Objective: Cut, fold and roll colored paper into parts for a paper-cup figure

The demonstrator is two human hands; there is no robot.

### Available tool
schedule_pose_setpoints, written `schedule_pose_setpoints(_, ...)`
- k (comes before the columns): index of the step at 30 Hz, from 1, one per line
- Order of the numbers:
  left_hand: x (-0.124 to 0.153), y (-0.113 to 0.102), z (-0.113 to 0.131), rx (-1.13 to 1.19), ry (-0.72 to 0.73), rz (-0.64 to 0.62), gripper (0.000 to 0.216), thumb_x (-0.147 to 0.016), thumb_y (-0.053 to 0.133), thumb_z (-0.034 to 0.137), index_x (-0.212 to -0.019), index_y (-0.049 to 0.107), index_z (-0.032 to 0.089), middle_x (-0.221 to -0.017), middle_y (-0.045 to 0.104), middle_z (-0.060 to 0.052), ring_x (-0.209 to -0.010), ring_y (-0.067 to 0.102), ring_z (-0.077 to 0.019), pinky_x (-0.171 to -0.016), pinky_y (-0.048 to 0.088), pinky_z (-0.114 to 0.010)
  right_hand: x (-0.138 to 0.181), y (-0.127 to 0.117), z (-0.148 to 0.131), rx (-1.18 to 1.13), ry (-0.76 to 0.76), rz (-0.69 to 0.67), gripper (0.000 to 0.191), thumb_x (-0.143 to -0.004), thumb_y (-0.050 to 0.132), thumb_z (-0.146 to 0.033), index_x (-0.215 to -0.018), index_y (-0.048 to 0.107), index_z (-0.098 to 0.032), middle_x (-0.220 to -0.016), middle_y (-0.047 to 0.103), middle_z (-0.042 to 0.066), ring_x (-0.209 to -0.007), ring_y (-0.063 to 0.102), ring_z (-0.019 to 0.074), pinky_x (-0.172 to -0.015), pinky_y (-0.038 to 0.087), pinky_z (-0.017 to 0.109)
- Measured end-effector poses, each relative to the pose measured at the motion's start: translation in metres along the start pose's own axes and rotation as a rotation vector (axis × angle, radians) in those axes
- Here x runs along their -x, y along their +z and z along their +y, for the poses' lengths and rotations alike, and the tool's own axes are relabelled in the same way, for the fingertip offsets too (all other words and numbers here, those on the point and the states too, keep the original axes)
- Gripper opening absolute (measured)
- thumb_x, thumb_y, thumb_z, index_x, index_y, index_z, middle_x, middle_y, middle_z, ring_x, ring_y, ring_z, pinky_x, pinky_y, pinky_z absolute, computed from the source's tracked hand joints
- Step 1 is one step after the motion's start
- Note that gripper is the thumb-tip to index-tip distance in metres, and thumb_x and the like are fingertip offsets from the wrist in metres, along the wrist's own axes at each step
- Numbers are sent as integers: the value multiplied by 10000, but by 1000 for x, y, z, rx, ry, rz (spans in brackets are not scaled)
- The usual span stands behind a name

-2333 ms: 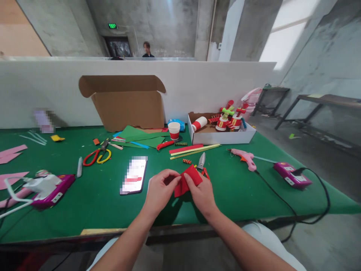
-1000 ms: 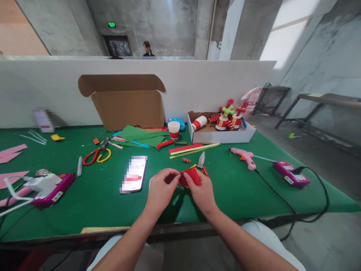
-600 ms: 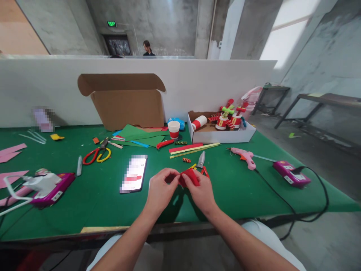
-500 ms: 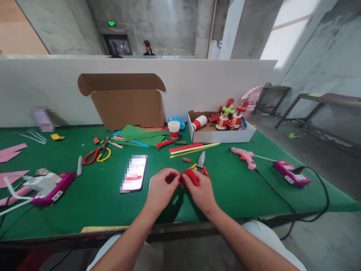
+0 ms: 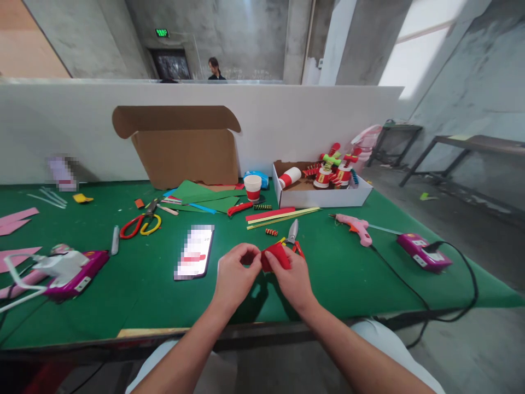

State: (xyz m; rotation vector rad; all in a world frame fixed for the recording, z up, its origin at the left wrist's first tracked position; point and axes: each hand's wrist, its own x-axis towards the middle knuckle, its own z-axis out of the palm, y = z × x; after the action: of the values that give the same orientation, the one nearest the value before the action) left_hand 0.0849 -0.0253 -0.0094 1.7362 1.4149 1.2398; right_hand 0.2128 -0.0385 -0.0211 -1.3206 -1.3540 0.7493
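My right hand (image 5: 293, 276) pinches a small folded red piece (image 5: 279, 255), paper or felt, with the thumb pressed on its face. At the left edge of that piece, my left hand (image 5: 238, 273) has its thumb and index fingertips closed together in a ring shape. Both hands are above the green table near its front edge. Just beyond them lie red-handled scissors (image 5: 292, 232), partly hidden by my right hand, and a short red-and-yellow folded paper spring (image 5: 271, 232). Left of my left hand rests a phone (image 5: 193, 254) with a lit screen.
Strips (image 5: 283, 215), a red cutter (image 5: 240, 208) and a paper cup (image 5: 253, 189) lie farther back. A white box (image 5: 326, 198) holds finished-looking cup figures. On the right, a pink glue gun (image 5: 356, 227) trails a cable. More scissors (image 5: 141, 224) lie left; a person (image 5: 215, 69) is behind the partition.
The red piece has turned slightly, showing more of its face beside my right thumb. Both hands stay in nearly the same place.
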Motion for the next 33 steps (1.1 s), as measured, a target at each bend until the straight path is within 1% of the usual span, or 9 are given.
schedule_pose_setpoints(3, 0, 2, -1, 51, -50, 11, 116, -699, 550, 274, -664, 626, 194, -612, 632, 25, -543, 559, -106, -552, 454, -207, 0, 1, 0, -61, 67, 3, 277, -774, 577, -413, -667, 602, -159, -582, 541, -20, -545, 422, 104, -527, 359, 218)
schedule_pose_setpoints(6, 0, 3, -3, 132, -107, -1, 122, -686, 565, 293, -663, 629, 191, -592, 626, 27, -526, 552, -105, -526, 446, -203, 0, 2, 0, -193, 169, 6, 273, -740, 623, -414, -666, 603, -152, -593, 541, -21, -555, 425, 103, -535, 370, 223)
schedule_pose_setpoints(10, -2, 7, -6, 257, -194, -19, 132, -662, 599, 309, -672, 632, 181, -592, 626, 22, -538, 560, -111, -528, 451, -206, 0, 5, 0, -401, 281, 19, 275, -689, 680, -414, -652, 604, -152, -598, 565, -24, -554, 457, 104, -547, 394, 230)
schedule_pose_setpoints(13, -3, 8, -5, 377, -266, -36, 148, -635, 632, 317, -661, 623, 171, -567, 616, 22, -535, 574, -117, -538, 464, -214, 0, 6, 0, -498, 333, 17, 281, -654, 720, -413, -641, 618, -152, -593, 595, -18, -550, 499, 111, -561, 420, 240)
schedule_pose_setpoints(16, -3, 9, -3, 487, -320, -51, 161, -615, 661, 314, -647, 616, 163, -549, 612, 26, -524, 582, -114, -543, 475, -212, 0, 6, 0, -557, 364, 15, 286, -632, 748, -410, -657, 642, -146, -607, 631, -2, -556, 542, 123, -576, 446, 251)
schedule_pose_setpoints(21, -4, 9, -1, 580, -367, -56, 179, -597, 699, 305, -644, 620, 151, -529, 614, 24, -504, 581, -108, -529, 478, -208, -1, 6, -2, -604, 395, -2, 281, -622, 762, -396, -678, 666, -139, -625, 667, 15, -551, 578, 124, -599, 471, 257)
schedule_pose_setpoints(27, -5, 9, -1, 689, -432, -98, 233, -552, 746, 322, -631, 618, 145, -513, 605, 19, -484, 569, -106, -513, 478, -212, -2, 5, -1, -618, 397, -25, 273, -627, 757, -389, -669, 658, -138, -578, 648, 2, -532, 576, 122, -592, 479, 255)
schedule_pose_setpoints(29, -6, 8, -2, 721, -457, -97, 250, -536, 760, 325, -632, 616, 145, -521, 603, 19, -487, 568, -105, -521, 484, -217, -4, 4, 2, -629, 416, -2, 284, -614, 765, -394, -670, 648, -142, -592, 650, 1, -537, 577, 126, -596, 484, 263)
schedule_pose_setpoints(33, -9, 3, -4, 744, -469, -51, 278, -529, 777, 336, -654, 614, 148, -560, 608, 20, -520, 586, -110, -553, 505, -232, -9, -1, 8, -627, 419, 107, 305, -591, 780, -399, -699, 641, -150, -658, 665, 3, -604, 596, 142, -631, 493, 277)
